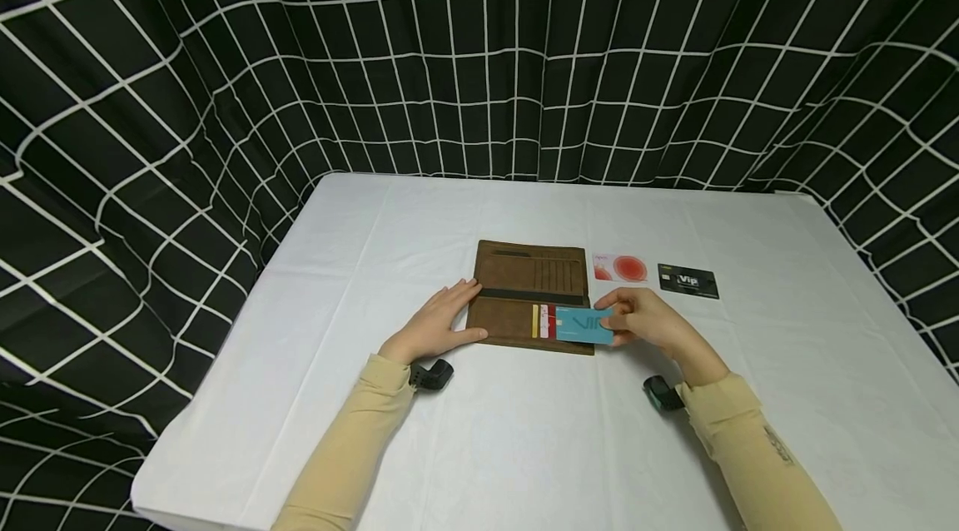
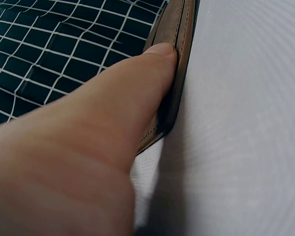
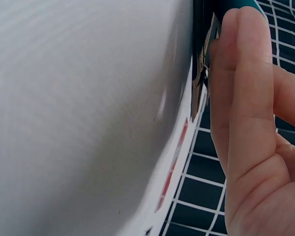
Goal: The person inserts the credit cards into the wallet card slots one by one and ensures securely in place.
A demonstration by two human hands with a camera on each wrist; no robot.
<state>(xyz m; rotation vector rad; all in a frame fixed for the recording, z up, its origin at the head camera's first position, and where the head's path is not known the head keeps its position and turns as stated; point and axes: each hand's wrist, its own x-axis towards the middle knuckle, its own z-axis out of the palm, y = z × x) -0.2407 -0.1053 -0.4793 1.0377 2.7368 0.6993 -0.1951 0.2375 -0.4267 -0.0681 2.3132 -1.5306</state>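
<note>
A brown wallet point(image 1: 505, 319) lies unfolded on the white table, slots showing on its upper half. My left hand point(image 1: 434, 325) rests on its left edge with fingers extended; in the left wrist view the thumb point(image 2: 160, 59) presses on the stitched brown border. At the wallet's lower right, my right hand point(image 1: 640, 319) pinches the right end of a blue card point(image 1: 580, 325) between thumb and fingers. That card overlaps the lower half, beside the yellow, white and red edges of other cards point(image 1: 543, 321). In the right wrist view the right hand point(image 3: 250, 108) hides most of the blue card.
Beyond the right hand, a pink and white card with a red circle point(image 1: 620, 268) and a black Vip card point(image 1: 688, 280) lie flat on the white table point(image 1: 524, 448). A black curtain with a white grid point(image 1: 479, 57) surrounds the table's back and sides.
</note>
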